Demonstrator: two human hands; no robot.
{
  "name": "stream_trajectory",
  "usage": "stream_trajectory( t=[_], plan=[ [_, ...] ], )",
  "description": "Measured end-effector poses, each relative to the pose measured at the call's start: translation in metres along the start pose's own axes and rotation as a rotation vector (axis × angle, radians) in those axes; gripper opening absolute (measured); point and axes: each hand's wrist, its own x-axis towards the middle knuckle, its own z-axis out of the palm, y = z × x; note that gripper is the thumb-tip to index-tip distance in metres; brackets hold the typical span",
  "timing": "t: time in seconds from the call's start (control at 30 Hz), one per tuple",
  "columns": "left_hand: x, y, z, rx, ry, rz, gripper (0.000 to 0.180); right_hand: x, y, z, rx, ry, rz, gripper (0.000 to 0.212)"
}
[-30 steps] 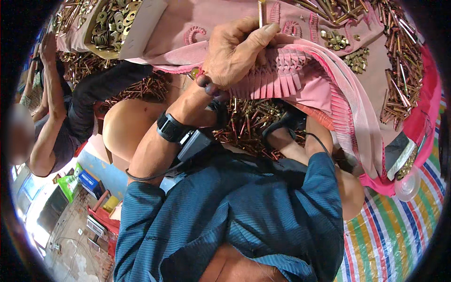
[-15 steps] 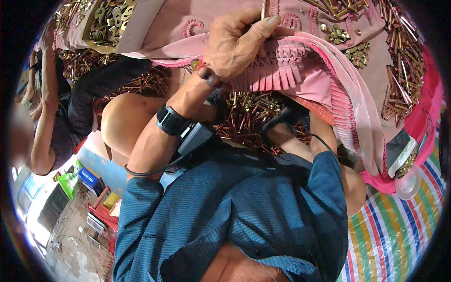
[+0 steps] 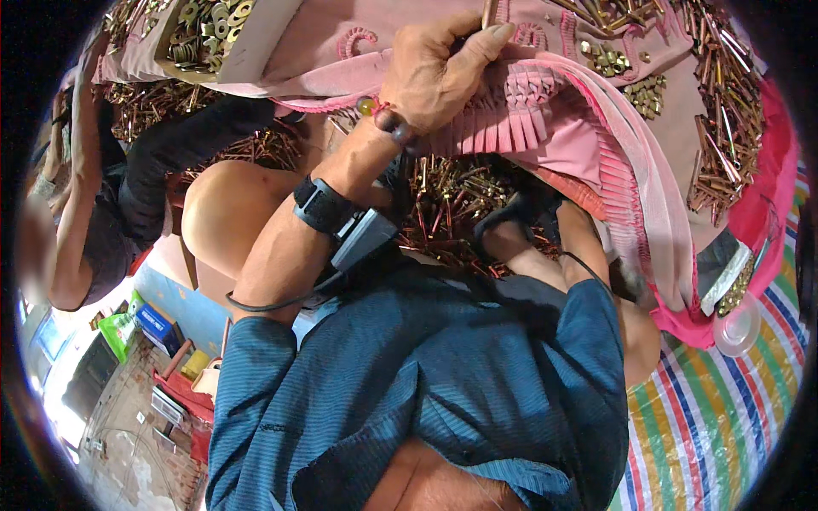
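Over the pink cloth (image 3: pixel 588 157) with its pleated trim, my left hand (image 3: pixel 439 72) is closed, thumb and fingers pinching a slim copper-coloured metal rod (image 3: pixel 487 15). Only a short piece of the rod shows at the upper edge. My right forearm (image 3: pixel 581 243) runs up beneath the cloth's hanging edge, and the right hand is hidden there. To the right of my left hand lie small groups of brass-coloured nuts (image 3: pixel 605 58) on the cloth. Similar metal rods (image 3: pixel 626 12) are scattered at the top.
Flat washers fill a cardboard box (image 3: pixel 264 43) at upper left. Heaps of metal rods (image 3: pixel 456 200) lie below the cloth and along the right (image 3: pixel 724 102). A clear plastic container (image 3: pixel 737 328) rests by the striped sheet (image 3: pixel 707 426). Another person's arm (image 3: pixel 81 187) is at far left.
My left hand and forearm have shifted slightly up and to the right, still pinching the rod. The right forearm stays nearly in place.
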Motion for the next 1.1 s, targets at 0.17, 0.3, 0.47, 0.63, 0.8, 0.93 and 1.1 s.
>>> stream_trajectory(
  t=[0.17,0.3,0.47,0.63,0.8,0.93,1.1],
  plan=[
    [0.007,0.014,0.023,-0.483,-0.082,-0.235,0.028,-0.063,-0.015,-0.029,-0.083,0.035,0.142,0.026],
    [0.012,0.008,0.020,-0.419,-0.130,-0.213,0.028,-0.089,-0.052,-0.031,-0.132,0.053,0.208,0.026],
    [0.004,0.000,-0.003,-0.289,-0.050,-0.152,0.029,-0.061,-0.068,-0.041,-0.189,0.065,0.217,0.026],
    [0.011,-0.002,0.013,-0.281,-0.110,-0.092,0.028,0.108,-0.125,-0.057,0.117,-0.188,0.278,0.026],
    [0.013,-0.008,0.028,-0.520,-0.143,-0.018,0.026,0.077,-0.113,0.007,-0.534,0.123,-0.272,0.013],
    [0.008,-0.011,0.022,-0.453,-0.106,-0.035,0.024,0.074,-0.169,-0.049,0.150,-0.344,-0.086,0.024],
    [0.007,-0.008,0.019,-0.377,-0.092,-0.040,0.024,0.078,-0.156,-0.027,0.344,-0.407,-0.055,0.024]
  ],
)
